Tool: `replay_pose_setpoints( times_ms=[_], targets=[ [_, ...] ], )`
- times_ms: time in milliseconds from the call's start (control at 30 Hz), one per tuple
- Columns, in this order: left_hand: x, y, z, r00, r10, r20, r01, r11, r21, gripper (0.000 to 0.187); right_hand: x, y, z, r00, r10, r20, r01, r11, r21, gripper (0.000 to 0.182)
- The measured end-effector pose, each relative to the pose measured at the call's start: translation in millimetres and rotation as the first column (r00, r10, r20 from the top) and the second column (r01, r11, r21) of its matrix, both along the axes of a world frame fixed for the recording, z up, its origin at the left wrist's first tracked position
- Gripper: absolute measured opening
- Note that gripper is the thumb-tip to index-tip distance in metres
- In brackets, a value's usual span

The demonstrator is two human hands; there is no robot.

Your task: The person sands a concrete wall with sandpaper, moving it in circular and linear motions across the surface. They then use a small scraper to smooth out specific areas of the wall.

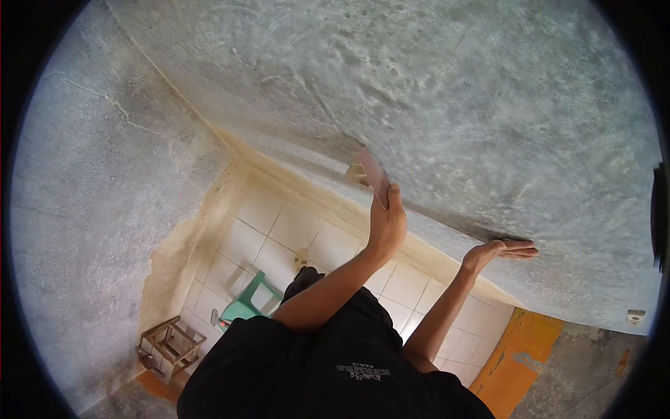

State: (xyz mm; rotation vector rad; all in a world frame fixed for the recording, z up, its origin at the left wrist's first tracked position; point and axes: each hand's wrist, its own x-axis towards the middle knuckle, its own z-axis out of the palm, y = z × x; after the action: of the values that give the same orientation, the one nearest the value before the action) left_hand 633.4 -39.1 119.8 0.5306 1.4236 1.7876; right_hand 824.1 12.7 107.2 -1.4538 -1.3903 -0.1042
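My left hand [389, 227] is closed on a thin, pinkish-brown strip that looks like sandpaper [374, 172], raised close against the grey plastered wall [447, 126]. The thumb lies along the strip's lower end, and the other fingers are mostly hidden behind it. Farther right and a little lower, my right hand [492, 253] reaches to the same wall. Its fingers are stretched out flat at the wall's surface, above a dark shadow line, and nothing shows in them. The wall is mottled, with darker patches and pale scuffs.
Another wall [91, 188], cracked and peeling, meets this one at the left corner. On the tiled floor [335, 244] are a green plastic stool or chair [244, 302] and a small wooden frame [171, 347]. A socket [635, 317] sits at the far right; orange flooring [516, 356] lies below.
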Motion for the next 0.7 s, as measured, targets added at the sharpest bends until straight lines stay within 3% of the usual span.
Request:
replay_pose_setpoints(
  times_ms=[67, 167, 200, 333, 433, 567, 700],
  targets=[
    [-9.1, 1.9, -0.5, 0.996, -0.021, 0.083, 0.025, 0.998, -0.052, 0.052, 0.7, -0.5, -0.5, 1.000, 0.001, 0.003, -0.001, 1.000, 0.000, 0.086],
    [2.1, -7.8, 18.6, 1.000, -0.010, 0.019, 0.010, 1.000, 0.020, 0.053, 1.0, -0.8, -0.3, 1.000, -0.002, 0.002, 0.002, 1.000, 0.001, 0.086],
    [2.4, -7.5, 9.9, 0.994, -0.073, -0.087, 0.073, 0.997, 0.002, 0.058, -0.3, -1.6, -0.2, 1.000, 0.002, 0.001, -0.002, 1.000, -0.002, 0.086],
    [-2.3, 6.0, 1.5, 0.996, 0.015, 0.089, -0.013, 1.000, -0.028, 0.059, -3.3, -3.5, -0.3, 1.000, 0.000, -0.005, -0.001, 1.000, -0.010, 0.086],
    [-10.4, 1.7, 19.2, 0.981, -0.039, 0.189, 0.039, 0.999, 0.004, 0.058, -2.7, -3.5, 1.0, 1.000, -0.009, -0.006, 0.009, 1.000, -0.006, 0.086],
    [2.2, -0.2, 30.5, 0.997, -0.064, -0.038, 0.068, 0.991, 0.114, 0.057, -4.6, -3.3, -0.3, 1.000, -0.009, -0.010, 0.009, 1.000, -0.009, 0.086],
    [-3.0, 8.2, 22.3, 0.999, 0.027, -0.038, -0.020, 0.985, 0.170, 0.061, -1.5, -1.9, 1.0, 1.000, -0.013, -0.005, 0.013, 1.000, -0.004, 0.086]
  ],
)
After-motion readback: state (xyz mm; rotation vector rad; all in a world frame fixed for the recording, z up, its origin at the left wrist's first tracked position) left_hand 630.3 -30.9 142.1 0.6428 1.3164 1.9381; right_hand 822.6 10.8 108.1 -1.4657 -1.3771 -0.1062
